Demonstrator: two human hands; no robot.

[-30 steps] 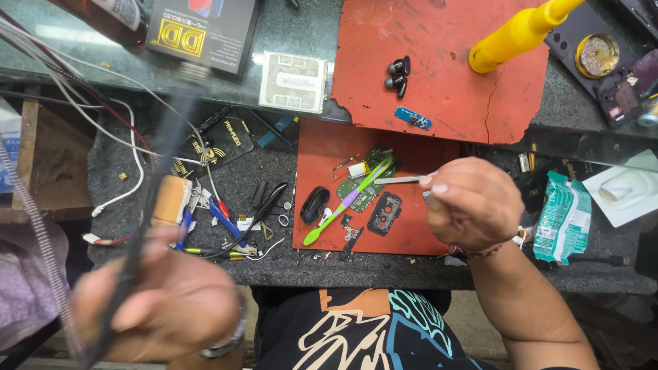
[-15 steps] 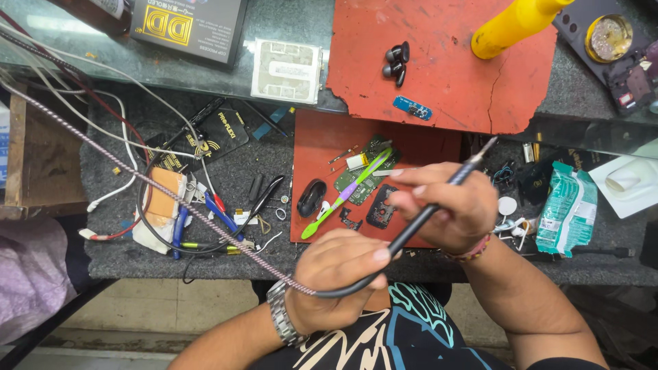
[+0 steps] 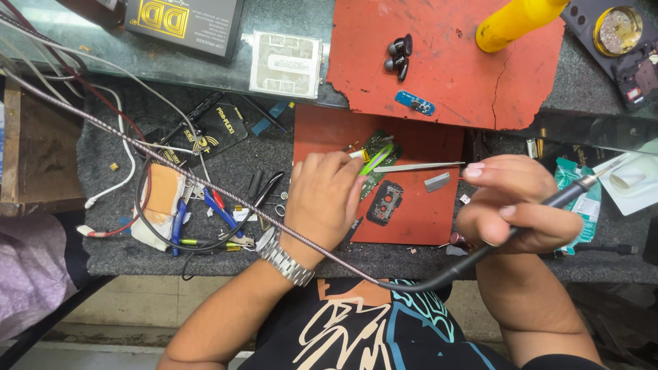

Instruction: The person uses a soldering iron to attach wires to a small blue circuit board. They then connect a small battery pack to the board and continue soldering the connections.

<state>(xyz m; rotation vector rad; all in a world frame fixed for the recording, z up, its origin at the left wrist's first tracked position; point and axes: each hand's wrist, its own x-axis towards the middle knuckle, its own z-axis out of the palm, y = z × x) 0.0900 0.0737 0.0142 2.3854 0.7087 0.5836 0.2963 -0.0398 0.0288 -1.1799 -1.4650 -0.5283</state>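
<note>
Left hand (image 3: 322, 202) mid-frame gripping green tool (image 3: 375, 159) over circuit board (image 3: 378, 154) on red mat (image 3: 411, 219), right hand (image 3: 517, 205) clasping black soldering iron (image 3: 548, 205), black-and-yellow box (image 3: 184, 22) upper left, teal packet (image 3: 574, 199) right edge.

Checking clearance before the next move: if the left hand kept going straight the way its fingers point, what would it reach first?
The left hand points up and to the right, its fingers already at the green circuit board on the red mat. That board comes first, with the green-handled tool lying on it; heights are hard to judge from above.
</note>
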